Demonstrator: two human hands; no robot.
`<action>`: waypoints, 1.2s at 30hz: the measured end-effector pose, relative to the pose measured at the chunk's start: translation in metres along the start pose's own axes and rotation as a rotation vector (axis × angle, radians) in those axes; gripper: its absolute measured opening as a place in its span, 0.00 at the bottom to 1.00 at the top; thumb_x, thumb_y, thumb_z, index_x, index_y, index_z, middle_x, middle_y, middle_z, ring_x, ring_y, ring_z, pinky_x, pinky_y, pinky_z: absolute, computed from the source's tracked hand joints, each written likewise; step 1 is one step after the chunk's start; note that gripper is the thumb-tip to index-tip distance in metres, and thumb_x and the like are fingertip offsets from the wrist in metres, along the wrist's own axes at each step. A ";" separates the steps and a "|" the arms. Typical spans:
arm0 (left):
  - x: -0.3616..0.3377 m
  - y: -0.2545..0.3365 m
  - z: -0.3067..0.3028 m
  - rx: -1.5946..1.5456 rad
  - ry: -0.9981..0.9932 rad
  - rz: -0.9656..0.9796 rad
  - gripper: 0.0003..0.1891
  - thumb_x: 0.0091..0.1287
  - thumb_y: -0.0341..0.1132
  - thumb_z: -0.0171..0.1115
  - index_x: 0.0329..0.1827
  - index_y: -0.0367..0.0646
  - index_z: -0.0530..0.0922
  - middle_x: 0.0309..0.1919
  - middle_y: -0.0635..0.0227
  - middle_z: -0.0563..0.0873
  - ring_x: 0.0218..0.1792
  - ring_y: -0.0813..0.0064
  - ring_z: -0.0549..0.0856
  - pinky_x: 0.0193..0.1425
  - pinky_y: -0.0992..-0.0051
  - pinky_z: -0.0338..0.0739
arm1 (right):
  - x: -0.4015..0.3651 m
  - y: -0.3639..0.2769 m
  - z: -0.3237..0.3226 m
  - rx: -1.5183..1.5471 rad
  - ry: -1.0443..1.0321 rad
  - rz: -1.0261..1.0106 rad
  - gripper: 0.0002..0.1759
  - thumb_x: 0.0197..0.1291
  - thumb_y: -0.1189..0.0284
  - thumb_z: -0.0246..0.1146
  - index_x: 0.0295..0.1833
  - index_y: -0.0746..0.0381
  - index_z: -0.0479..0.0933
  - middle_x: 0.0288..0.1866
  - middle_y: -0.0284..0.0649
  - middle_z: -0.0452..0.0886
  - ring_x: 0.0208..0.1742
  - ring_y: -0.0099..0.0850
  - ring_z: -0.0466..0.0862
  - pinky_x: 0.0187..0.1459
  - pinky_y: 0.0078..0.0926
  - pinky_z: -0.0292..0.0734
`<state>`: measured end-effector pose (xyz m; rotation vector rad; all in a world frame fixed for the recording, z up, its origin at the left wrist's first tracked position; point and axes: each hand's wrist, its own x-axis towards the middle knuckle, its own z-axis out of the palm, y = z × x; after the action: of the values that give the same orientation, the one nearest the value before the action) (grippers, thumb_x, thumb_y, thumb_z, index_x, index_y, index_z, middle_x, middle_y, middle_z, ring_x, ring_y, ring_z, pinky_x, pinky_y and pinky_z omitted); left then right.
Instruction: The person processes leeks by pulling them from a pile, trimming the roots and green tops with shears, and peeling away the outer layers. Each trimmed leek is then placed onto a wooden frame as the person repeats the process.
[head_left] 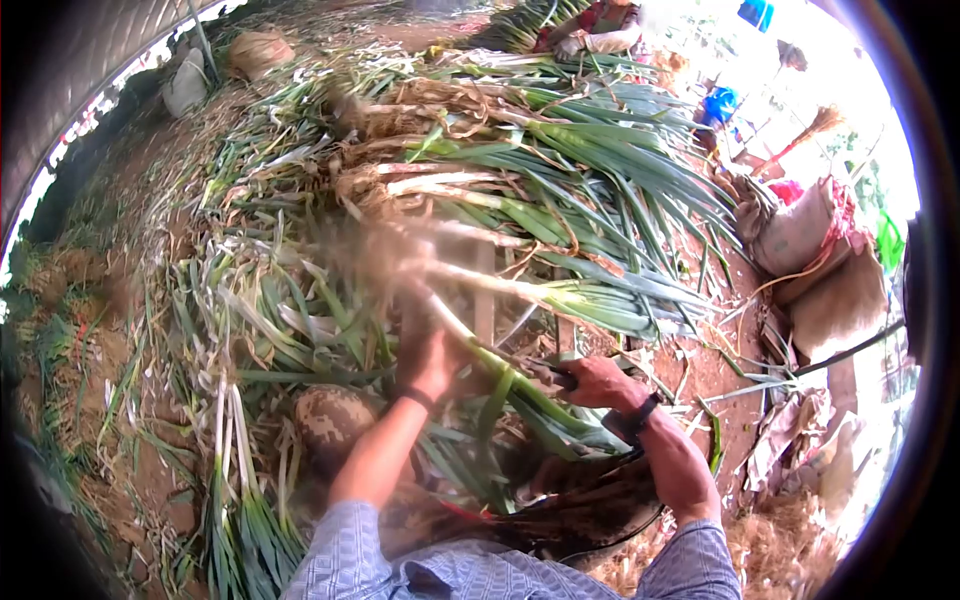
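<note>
Grip check: left hand [432, 352] is closed round a long white-and-green leek stalk [505, 378], root end blurred above. Right hand [603, 383] is fisted on a dark handle [560, 377] against the stalk's leaves. Piled green leeks [560, 170] crowd behind; tan sacks [810, 240] stand right.

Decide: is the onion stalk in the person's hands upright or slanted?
Slanted: the onion stalk runs diagonally from the left hand down toward the right hand.
</note>
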<state>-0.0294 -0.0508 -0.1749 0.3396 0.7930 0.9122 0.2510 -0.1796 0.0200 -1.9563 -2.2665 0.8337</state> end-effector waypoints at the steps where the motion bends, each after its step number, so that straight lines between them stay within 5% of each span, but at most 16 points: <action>1: -0.001 0.001 0.003 -0.010 0.024 -0.041 0.18 0.80 0.49 0.50 0.56 0.45 0.77 0.46 0.61 0.86 0.48 0.62 0.87 0.45 0.57 0.85 | 0.005 -0.003 0.003 0.023 0.029 0.008 0.18 0.56 0.59 0.67 0.49 0.57 0.84 0.36 0.49 0.86 0.38 0.51 0.86 0.41 0.46 0.80; 8: -0.008 -0.004 0.009 0.244 0.008 0.173 0.11 0.75 0.45 0.63 0.51 0.51 0.78 0.39 0.69 0.87 0.36 0.71 0.88 0.35 0.64 0.86 | 0.053 -0.029 0.008 0.001 0.104 -0.053 0.16 0.58 0.58 0.65 0.42 0.59 0.82 0.32 0.52 0.84 0.38 0.53 0.84 0.40 0.50 0.77; 10: 0.031 -0.031 -0.026 0.423 -0.042 0.412 0.11 0.73 0.45 0.66 0.49 0.51 0.79 0.39 0.71 0.86 0.36 0.72 0.88 0.33 0.66 0.86 | 0.069 -0.034 0.004 -0.009 0.094 -0.065 0.16 0.58 0.58 0.65 0.42 0.59 0.82 0.33 0.52 0.84 0.37 0.54 0.84 0.40 0.51 0.77; 15: -0.003 -0.005 0.010 0.153 0.047 0.126 0.10 0.72 0.44 0.66 0.49 0.53 0.80 0.36 0.74 0.86 0.35 0.75 0.87 0.31 0.68 0.86 | 0.092 -0.060 -0.003 0.042 0.048 0.003 0.18 0.59 0.58 0.66 0.50 0.58 0.83 0.36 0.54 0.85 0.40 0.53 0.84 0.41 0.50 0.77; 21: -0.015 0.000 0.026 0.261 0.054 0.206 0.13 0.71 0.48 0.65 0.50 0.53 0.79 0.33 0.74 0.84 0.32 0.76 0.86 0.29 0.69 0.85 | 0.128 -0.055 0.015 -0.008 0.067 -0.012 0.20 0.57 0.58 0.67 0.50 0.59 0.84 0.37 0.53 0.86 0.40 0.52 0.85 0.43 0.48 0.79; 26: 0.037 -0.036 -0.022 0.498 -0.017 0.475 0.15 0.71 0.50 0.63 0.49 0.50 0.77 0.36 0.70 0.84 0.33 0.74 0.86 0.30 0.69 0.85 | 0.134 -0.067 0.012 -0.065 0.057 -0.013 0.19 0.55 0.57 0.69 0.46 0.57 0.84 0.38 0.49 0.87 0.41 0.49 0.86 0.43 0.46 0.79; 31: -0.028 0.009 0.039 0.275 0.014 0.183 0.17 0.72 0.50 0.62 0.50 0.47 0.76 0.37 0.66 0.84 0.32 0.72 0.86 0.32 0.68 0.86 | 0.124 -0.060 0.001 -0.045 0.070 -0.016 0.24 0.55 0.55 0.69 0.55 0.55 0.85 0.40 0.50 0.87 0.43 0.49 0.86 0.46 0.45 0.80; 36: -0.010 -0.012 0.015 0.255 -0.015 0.198 0.15 0.72 0.44 0.62 0.54 0.45 0.78 0.40 0.66 0.85 0.38 0.70 0.88 0.35 0.66 0.88 | 0.090 -0.039 -0.009 0.014 -0.120 -0.097 0.32 0.53 0.53 0.69 0.64 0.52 0.82 0.42 0.49 0.88 0.44 0.47 0.87 0.48 0.43 0.80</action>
<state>-0.0149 -0.0652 -0.1667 0.6571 0.8748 0.9932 0.2003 -0.0950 0.0157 -1.8208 -2.3914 0.9772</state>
